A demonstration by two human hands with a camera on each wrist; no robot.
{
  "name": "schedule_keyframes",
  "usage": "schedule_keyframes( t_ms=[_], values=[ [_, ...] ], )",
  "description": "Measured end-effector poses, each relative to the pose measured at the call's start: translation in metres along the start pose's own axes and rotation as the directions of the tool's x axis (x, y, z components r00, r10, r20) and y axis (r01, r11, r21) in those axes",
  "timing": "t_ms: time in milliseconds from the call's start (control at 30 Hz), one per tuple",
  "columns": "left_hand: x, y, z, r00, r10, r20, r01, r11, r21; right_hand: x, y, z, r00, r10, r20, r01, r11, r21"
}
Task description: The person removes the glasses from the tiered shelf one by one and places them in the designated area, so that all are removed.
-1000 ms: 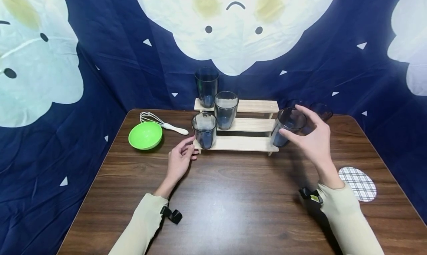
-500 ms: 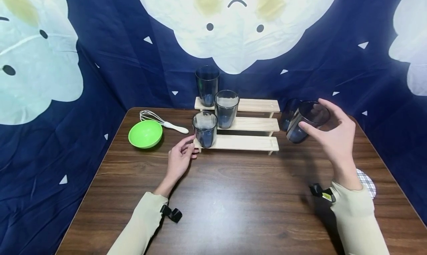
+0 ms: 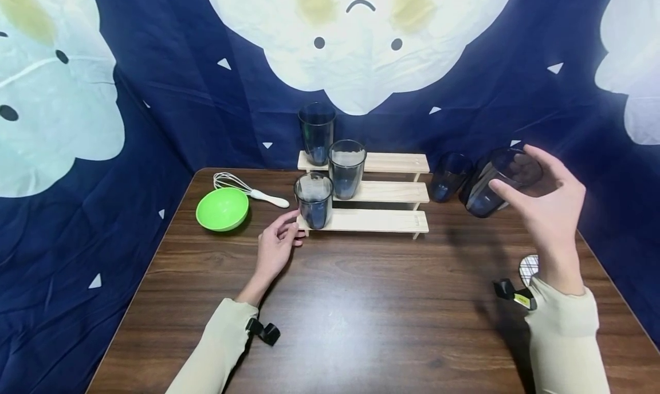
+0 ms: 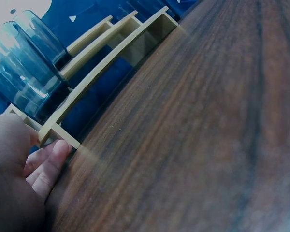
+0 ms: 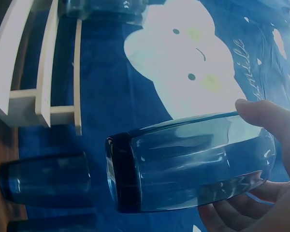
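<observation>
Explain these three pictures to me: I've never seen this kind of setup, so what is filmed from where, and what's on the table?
No machine here: a person works bare-handed, wearing three cameras. The wide picture comes from the head; the other two come from the wrists.

On the wooden table stands a three-step wooden rack with three blue glasses on its left end, one per step. To its left lie a green bowl and a whisk; to its right stands another blue glass.

The left hand rests on the table, fingertips at the rack's front corner. The right hand holds a tilted blue glass in the air, clear of the table.
</observation>
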State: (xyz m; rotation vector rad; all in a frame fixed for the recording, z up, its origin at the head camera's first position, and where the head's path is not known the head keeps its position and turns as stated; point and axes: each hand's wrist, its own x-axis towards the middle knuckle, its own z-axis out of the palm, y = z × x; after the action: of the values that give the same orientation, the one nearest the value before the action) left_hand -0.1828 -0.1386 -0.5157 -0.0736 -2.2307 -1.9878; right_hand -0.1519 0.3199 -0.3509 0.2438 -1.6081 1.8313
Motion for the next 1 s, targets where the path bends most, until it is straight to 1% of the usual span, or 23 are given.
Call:
schedule_keyframes(
  t_ms=[233, 500, 733, 867, 1000],
  values=[
    [0.001, -0.001, -0.001, 1.0, 0.005, -0.004, -0.005, 1.0, 0.003, 0.008, -0.004, -0.009, 0.997, 0.026, -0.068, -0.032, 0.996, -0.084],
    [0.001, -0.001, -0.001, 1.0, -0.001, 0.004, 0.001, 1.0, 0.002, 0.014, -0.003, -0.025, 0.988, 0.031, -0.152, -0.043, 0.997, -0.071],
    [-0.001, -0.001, -0.001, 1.0, -0.005, 0.002, 0.005, 1.0, 0.001, 0.017, 0.002, -0.034, 0.98, 0.052, -0.19, -0.07, 0.994, -0.087],
    [0.0, 0.0, -0.001, 1.0, -0.013, 0.003, 0.013, 1.0, 0.0, 0.019, 0.006, -0.04, 0.972, 0.076, -0.22, -0.104, 0.988, -0.114],
    [0.0, 0.001, 0.0, 1.0, -0.014, 0.001, 0.014, 1.0, -0.001, 0.021, 0.011, -0.048, 0.957, 0.115, -0.265, -0.158, 0.977, -0.145]
  ],
)
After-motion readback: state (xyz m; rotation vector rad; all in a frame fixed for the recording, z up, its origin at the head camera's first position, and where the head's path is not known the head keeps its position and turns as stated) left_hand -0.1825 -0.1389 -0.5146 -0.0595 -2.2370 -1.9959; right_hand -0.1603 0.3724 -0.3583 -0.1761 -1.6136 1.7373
